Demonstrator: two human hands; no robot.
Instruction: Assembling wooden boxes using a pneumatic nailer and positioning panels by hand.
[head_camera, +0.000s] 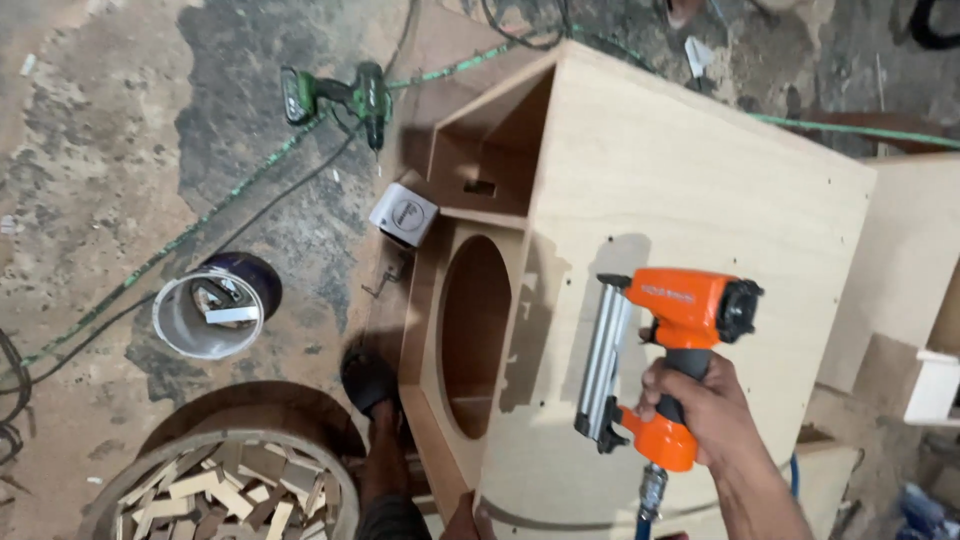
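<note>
Nearby, the right hand (700, 405) grips an orange nail gun (665, 350) over the wooden speaker box (690, 190), while a round tub (225, 480) holds wood scraps (230, 495).

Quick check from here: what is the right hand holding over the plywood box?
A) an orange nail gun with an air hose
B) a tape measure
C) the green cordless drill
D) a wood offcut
A: the right hand grips the orange nail gun above the plywood box; the green drill lies on the floor.
</note>
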